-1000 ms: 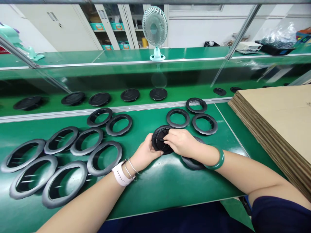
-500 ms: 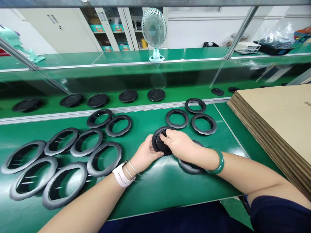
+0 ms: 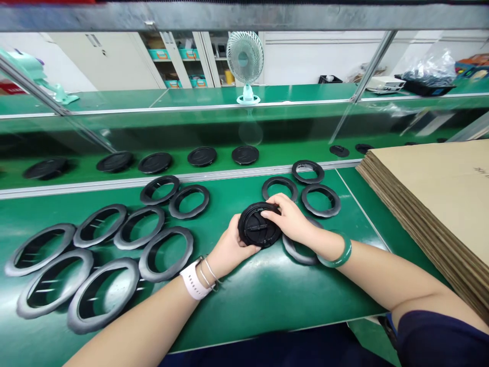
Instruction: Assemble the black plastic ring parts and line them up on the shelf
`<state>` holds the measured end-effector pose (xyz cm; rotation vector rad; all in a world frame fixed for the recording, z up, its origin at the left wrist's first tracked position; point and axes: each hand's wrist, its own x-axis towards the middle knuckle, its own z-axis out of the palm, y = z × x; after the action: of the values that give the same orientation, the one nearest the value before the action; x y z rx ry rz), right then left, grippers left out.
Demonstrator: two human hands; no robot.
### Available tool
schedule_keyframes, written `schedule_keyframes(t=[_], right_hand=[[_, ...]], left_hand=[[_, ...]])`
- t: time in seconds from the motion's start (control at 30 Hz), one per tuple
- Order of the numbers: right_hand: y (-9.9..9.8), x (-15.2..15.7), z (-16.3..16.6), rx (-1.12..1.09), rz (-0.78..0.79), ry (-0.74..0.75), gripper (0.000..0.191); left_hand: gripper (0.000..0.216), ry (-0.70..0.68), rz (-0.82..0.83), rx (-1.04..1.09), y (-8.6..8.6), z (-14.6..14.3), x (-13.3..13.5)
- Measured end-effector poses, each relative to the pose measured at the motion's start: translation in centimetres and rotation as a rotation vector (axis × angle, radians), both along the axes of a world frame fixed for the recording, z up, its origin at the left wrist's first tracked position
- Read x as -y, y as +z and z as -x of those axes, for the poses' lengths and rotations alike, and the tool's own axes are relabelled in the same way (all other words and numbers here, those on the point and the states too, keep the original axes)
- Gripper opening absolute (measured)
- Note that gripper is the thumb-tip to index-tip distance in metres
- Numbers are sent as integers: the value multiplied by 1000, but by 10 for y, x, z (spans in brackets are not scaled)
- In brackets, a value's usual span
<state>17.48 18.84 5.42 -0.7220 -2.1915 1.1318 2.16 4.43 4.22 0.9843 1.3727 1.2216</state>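
Note:
A black ring with a ridged black disc [image 3: 258, 232] set inside it is held tilted above the bench, its face and crossbar turned toward me. My left hand [image 3: 230, 248] grips its left and lower edge, with the thumb along the bottom. My right hand [image 3: 289, 220] is closed on its upper right rim, fingers over the edge and thumb on the face. Just behind the right hand lies a dark ring [image 3: 300, 252], partly hidden by that wrist. Beyond it are more rings, among them one at the right [image 3: 321, 200].
Several grey-black rings [image 3: 166, 254] lie on the green bench to the left. Black discs [image 3: 245, 155] rest along the green strip behind a metal rail. Stacked cardboard sheets [image 3: 431, 178] stand at the right. A small fan [image 3: 245, 58] is at the back.
My right hand has drawn back from the middle of the disc to its right rim, uncovering the face and crossbar. My left hand keeps its hold. The view has tilted slightly upward.

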Motion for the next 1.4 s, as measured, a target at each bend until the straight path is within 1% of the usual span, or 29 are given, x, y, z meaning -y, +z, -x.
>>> schedule_keyframes(t=[0.07, 0.13, 0.23, 0.3, 0.37, 0.4, 0.47, 0.53, 0.67, 0.83, 0.97, 1.03, 1.1, 1.17, 1.2, 1.23, 1.3, 1.33, 1.37, 1.4], right_hand=[[-1, 0, 2, -1, 18, -24, 19], [1, 1, 3, 9, 29, -50, 25], [3, 3, 3, 34, 44, -76, 28], [4, 3, 3, 29, 103, -63, 26], [3, 3, 2, -8, 216, 34, 22], [3, 3, 1, -30, 272, 107, 24], [3, 3, -2, -49, 336, 231, 37], [4, 3, -3, -23, 333, 269, 44], [8, 6, -3, 2, 293, 237, 40], [10, 11, 0, 26, 223, 172, 40], [6, 8, -2, 17, 294, 185, 38], [7, 5, -3, -3, 391, 222, 36], [12, 0, -4, -19, 575, 294, 36], [21, -6, -4, 28, 775, 363, 40], [26, -11, -4, 67, 840, 385, 42], [33, -17, -4, 109, 860, 395, 43], [46, -36, -5, 153, 793, 384, 44], [54, -48, -6, 152, 709, 353, 44], [60, -64, -5, 141, 642, 302, 44], [67, -81, -1, 103, 553, 214, 43]], left_hand=[[81, -27, -4, -29, 1, 0, 1], [81, -45, -24, -65, 1, 1, 2], [69, -38, -69, -130, -2, 3, 1], [57, -2, -88, -220, -4, 5, 1], [48, 38, -89, -316, -5, 6, 0], [46, 51, -84, -343, -4, 6, 0], [45, 56, -70, -346, -2, 7, 0], [45, 47, -55, -330, 1, 7, 1], [43, 37, -36, -314, 4, 6, 1], [42, 46, -52, -315, 3, 5, 0], [41, 39, -59, -334, 2, 6, 0], [41, 25, -67, -293, 1, 7, 0], [40, 16, -73, -218, 0, 8, -3], [41, 32, -92, -143, -1, 8, -6], [42, 48, -96, -99, 0, 7, -7], [45, 62, -88, -42, 0, 6, -8], [54, 75, -57, 96, 2, 1, -8], [60, 76, -39, 169, 3, -2, -8], [64, 76, -41, 225, 4, -5, -7], [68, 89, -55, 258, 3, -7, -8]])
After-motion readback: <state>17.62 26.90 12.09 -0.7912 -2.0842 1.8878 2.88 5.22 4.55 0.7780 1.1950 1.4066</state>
